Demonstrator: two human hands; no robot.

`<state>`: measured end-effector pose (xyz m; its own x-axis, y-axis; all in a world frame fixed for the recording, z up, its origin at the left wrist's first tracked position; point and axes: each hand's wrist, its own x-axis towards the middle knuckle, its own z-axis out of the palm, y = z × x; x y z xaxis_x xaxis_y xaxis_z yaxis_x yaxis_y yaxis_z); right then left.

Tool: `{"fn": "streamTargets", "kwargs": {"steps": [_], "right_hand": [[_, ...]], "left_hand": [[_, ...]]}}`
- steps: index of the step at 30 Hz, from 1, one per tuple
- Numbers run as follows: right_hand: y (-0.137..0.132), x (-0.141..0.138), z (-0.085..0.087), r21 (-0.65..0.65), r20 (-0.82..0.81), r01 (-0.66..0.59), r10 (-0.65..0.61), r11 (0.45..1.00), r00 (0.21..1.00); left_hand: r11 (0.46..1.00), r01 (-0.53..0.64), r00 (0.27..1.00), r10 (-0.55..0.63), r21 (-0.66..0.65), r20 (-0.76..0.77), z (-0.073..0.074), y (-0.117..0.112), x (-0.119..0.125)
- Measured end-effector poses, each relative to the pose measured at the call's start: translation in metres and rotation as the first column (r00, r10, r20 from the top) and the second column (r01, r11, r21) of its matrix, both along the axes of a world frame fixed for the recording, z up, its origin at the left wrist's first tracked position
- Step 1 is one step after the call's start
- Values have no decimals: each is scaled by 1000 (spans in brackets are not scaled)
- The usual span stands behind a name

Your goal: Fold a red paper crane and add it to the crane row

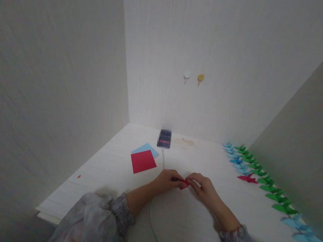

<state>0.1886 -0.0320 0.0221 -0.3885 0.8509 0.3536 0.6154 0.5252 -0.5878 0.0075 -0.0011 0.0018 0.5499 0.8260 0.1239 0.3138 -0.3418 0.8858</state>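
Between my two hands is a small piece of folded red paper (183, 185), held just above or on the white table. My left hand (168, 180), with a ring on one finger, pinches its left side. From the other side, my right hand (201, 184) grips it with thumb and fingertips. The fingers cover much of the paper, so its exact folds are hidden. Up and to the left of my left hand lies a flat red paper sheet (143, 161), partly over a light blue sheet (146, 149).
A phone (164, 139) stands by the back wall, its white cable (150, 217) running toward me under my left arm. Along the right lie rows of folded paper cranes: green (275, 197), blue (308, 239) and one red (248, 178). Two hooks (200, 78) hang on the wall.
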Motion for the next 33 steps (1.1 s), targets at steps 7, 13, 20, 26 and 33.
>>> {"fn": "streamTargets", "kwargs": {"steps": [7, 13, 20, 26, 33], "right_hand": [[0, -3, -1, 70, -32, 68, -66, 995, 997], [-1, -7, -3, 107, 1, 110, -110, 988, 994], [0, -9, -7, 106, 29, 104, -108, 989, 994], [2, -7, -6, -10, -38, 70, -70, 998, 997], [3, -11, -6, -130, -156, 138, -158, 982, 975]], "left_hand": [[986, 4, 985, 25, -169, 172, -7, 2, 5], [993, 4, 993, 10, -119, 115, 2, -3, 3], [997, -53, 998, 54, -54, 18, 13, -9, 4], [998, -59, 998, 59, -7, 9, 10, -8, 2], [999, -25, 999, 26, 45, -23, 11, -8, 2]]}}
